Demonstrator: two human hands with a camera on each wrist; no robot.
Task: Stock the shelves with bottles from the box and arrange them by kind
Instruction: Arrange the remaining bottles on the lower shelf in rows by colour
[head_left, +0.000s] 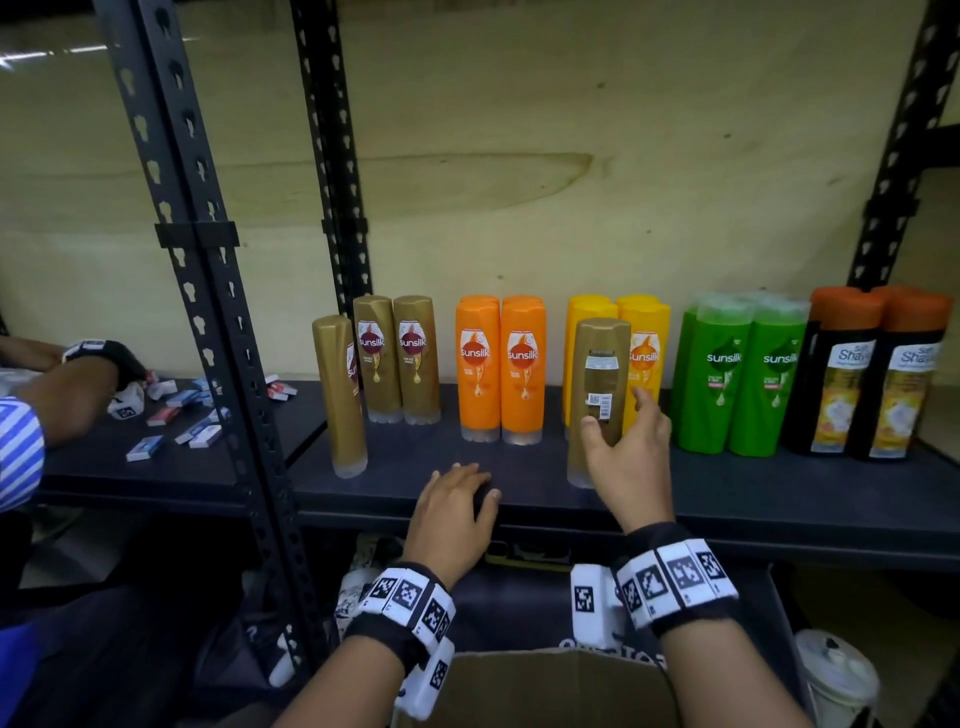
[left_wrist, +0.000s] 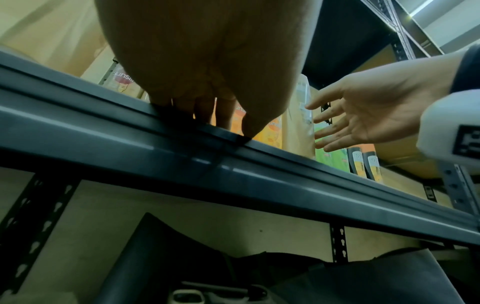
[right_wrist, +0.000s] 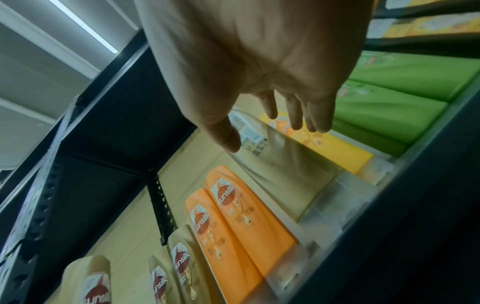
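Note:
A gold Sunsilk bottle (head_left: 597, 384) stands upright on the dark shelf (head_left: 753, 499) in front of the yellow bottles (head_left: 647, 332), its back label facing me. My right hand (head_left: 618, 415) is at it with straight, spread fingers; the thumb touches its lower front. The left wrist view shows this right hand (left_wrist: 337, 127) open beside the gold bottle (left_wrist: 296, 131). My left hand (head_left: 462, 483) rests on the shelf's front edge, holding nothing. Three more gold bottles (head_left: 374, 364) stand at the left, then orange bottles (head_left: 501, 369), green bottles (head_left: 737, 374) and black bottles (head_left: 862, 374). The cardboard box (head_left: 545, 686) sits below.
A black perforated upright (head_left: 208, 312) divides this bay from the left one, where another person's hand (head_left: 98, 364) works among small boxes (head_left: 171, 410). A white lidded cup (head_left: 836, 675) stands at the lower right. Dark bags lie on the lower shelf (left_wrist: 233, 267).

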